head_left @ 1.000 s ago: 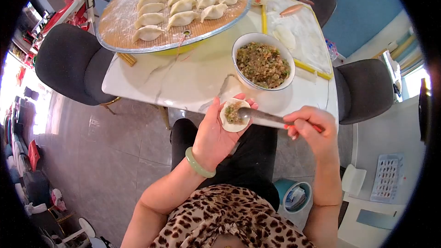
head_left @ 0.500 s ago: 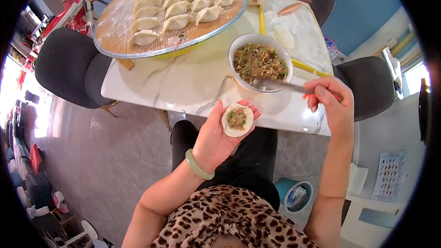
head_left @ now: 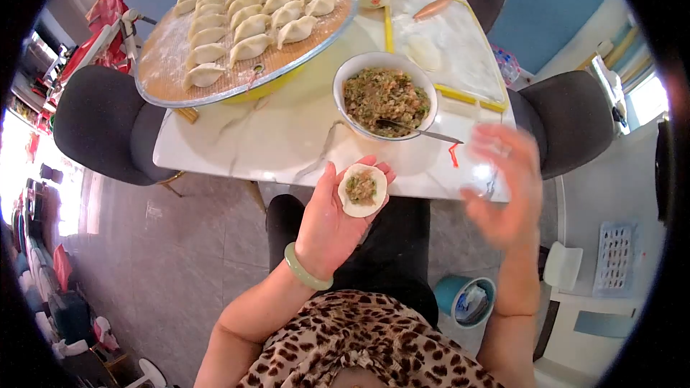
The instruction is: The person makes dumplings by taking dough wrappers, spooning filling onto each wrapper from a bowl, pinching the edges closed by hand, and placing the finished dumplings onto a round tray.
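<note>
On the palm of my left hand lies a round dumpling wrapper with a mound of minced filling at its centre; the fingers support it from beneath. My right hand is smeared by motion over the table's right front edge, fingers apart and holding nothing. Left of it, a metal utensil rests in the white bowl of filling, its handle sticking out over the rim. Its working end is partly sunk in the filling.
A round board with rows of folded dumplings stands at the back left. A floured mat bears a rolling pin and a wrapper. A red strip lies near the utensil. Below is a bin.
My right hand has let go of the utensil, leaving it in the bowl, and has drawn away toward me. The left hand still holds the filled wrapper; the whole view has shifted slightly.
</note>
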### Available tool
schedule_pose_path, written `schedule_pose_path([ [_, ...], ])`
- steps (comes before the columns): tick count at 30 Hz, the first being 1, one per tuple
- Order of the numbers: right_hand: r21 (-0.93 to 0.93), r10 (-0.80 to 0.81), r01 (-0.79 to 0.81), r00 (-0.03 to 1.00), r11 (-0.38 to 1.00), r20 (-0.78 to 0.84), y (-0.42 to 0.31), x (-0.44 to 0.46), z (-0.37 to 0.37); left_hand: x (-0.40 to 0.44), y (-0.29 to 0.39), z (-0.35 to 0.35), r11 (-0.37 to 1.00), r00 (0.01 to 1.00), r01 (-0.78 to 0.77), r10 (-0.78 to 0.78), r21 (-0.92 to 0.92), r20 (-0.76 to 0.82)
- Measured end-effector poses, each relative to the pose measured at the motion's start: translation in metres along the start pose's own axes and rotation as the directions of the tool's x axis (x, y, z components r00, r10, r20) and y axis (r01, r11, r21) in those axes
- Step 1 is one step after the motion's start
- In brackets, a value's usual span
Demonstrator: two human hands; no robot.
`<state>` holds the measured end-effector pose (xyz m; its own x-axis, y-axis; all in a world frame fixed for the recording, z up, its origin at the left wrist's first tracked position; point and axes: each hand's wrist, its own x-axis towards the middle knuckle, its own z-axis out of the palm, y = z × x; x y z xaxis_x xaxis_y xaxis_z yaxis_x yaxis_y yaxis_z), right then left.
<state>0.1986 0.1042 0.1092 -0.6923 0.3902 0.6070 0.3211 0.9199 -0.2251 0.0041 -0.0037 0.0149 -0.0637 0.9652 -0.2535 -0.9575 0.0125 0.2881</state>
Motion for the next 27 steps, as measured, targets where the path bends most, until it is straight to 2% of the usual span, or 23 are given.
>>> schedule_pose_path([
  [2, 0.09, -0.112, 0.102, 0.988, 0.991, 0.111, -0.019, -0.02, 0.024, 0.001, -0.004, 0.005, 1.0, 1.0, 0.016, -0.016, -0.005, 0.01],
  [8, 0.082, -0.092, 0.088, 0.995, 0.993, 0.045, -0.031, -0.042, 0.085, -0.012, -0.015, 0.011, 1.0, 0.995, 0.006, -0.004, -0.021, 0.099],
  [14, 0.156, -0.095, 0.103, 0.994, 0.982, -0.061, -0.023, -0.042, 0.086, -0.025, -0.006, 0.008, 0.998, 0.994, 0.011, -0.018, 0.067, 0.106],
  [15, 0.179, -0.064, 0.075, 0.996, 0.981, -0.067, -0.02, -0.045, 0.085, -0.029, -0.001, 0.008, 0.989, 0.992, 0.082, -0.093, 0.12, 0.091],
  [16, 0.177, -0.062, 0.072, 0.996, 0.982, -0.06, -0.019, -0.049, 0.085, -0.032, 0.002, 0.007, 0.973, 0.983, 0.155, -0.169, 0.171, 0.072],
  [20, 0.165, -0.128, 0.117, 0.99, 0.979, 0.053, -0.027, -0.066, 0.078, -0.038, 0.001, 0.001, 0.943, 0.971, 0.224, -0.239, 0.246, 0.03],
  [25, 0.16, -0.117, 0.114, 0.993, 0.981, 0.008, -0.028, -0.065, 0.08, -0.035, 0.001, 0.002, 0.935, 0.977, 0.189, -0.21, 0.3, 0.042],
  [27, 0.222, -0.095, 0.095, 0.995, 0.97, -0.012, -0.029, -0.058, 0.08, -0.036, 0.003, 0.007, 0.892, 0.945, 0.151, -0.257, 0.426, 0.203],
])
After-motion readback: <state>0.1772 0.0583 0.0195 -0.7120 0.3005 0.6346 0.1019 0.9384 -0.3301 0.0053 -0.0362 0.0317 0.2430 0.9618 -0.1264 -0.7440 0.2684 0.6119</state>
